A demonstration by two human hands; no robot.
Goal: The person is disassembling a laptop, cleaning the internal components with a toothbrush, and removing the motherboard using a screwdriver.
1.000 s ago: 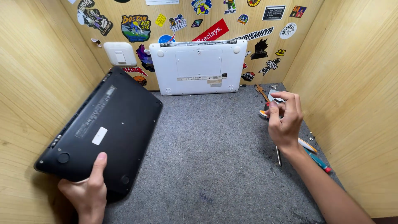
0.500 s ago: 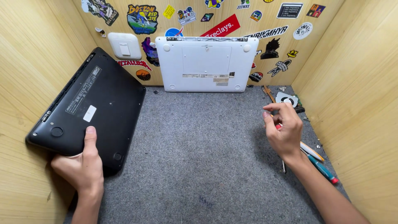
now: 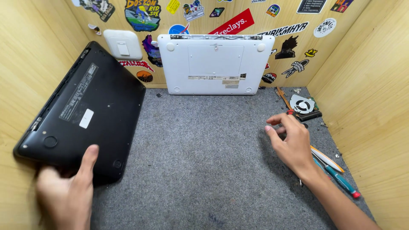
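Two laptops share this grey felt mat (image 3: 204, 162), and the one in hand is the black laptop (image 3: 85, 115), lying underside up at the far left and tipped against the left wooden wall. The left hand (image 3: 64, 194) grips its near edge, thumb pressed flat on the base panel close to a round rubber foot, the other fingers tucked under and out of sight. Compared with half a second ago the machine sits a little more square to the view and the thumb has slid nearer its near right corner, so the hand seems to be steadying or repositioning it rather than lifting it.

Further right, a white laptop (image 3: 215, 64) leans bottom-out against the far stickered wall, untouched. Nothing about it has shifted.

On the right, the right hand (image 3: 292, 142) has drawn back from the small parts by the far right corner and now hovers above the mat, fingers loosely curled with thumb and forefinger pinched close; whether they hold a screw or nothing I cannot tell. Behind it lie a cooling fan (image 3: 302, 104) and, nearer, a white pen-like tool (image 3: 328, 159) beside a teal screwdriver (image 3: 341, 181), both lying loose, so the hand has come away from the tools without taking one
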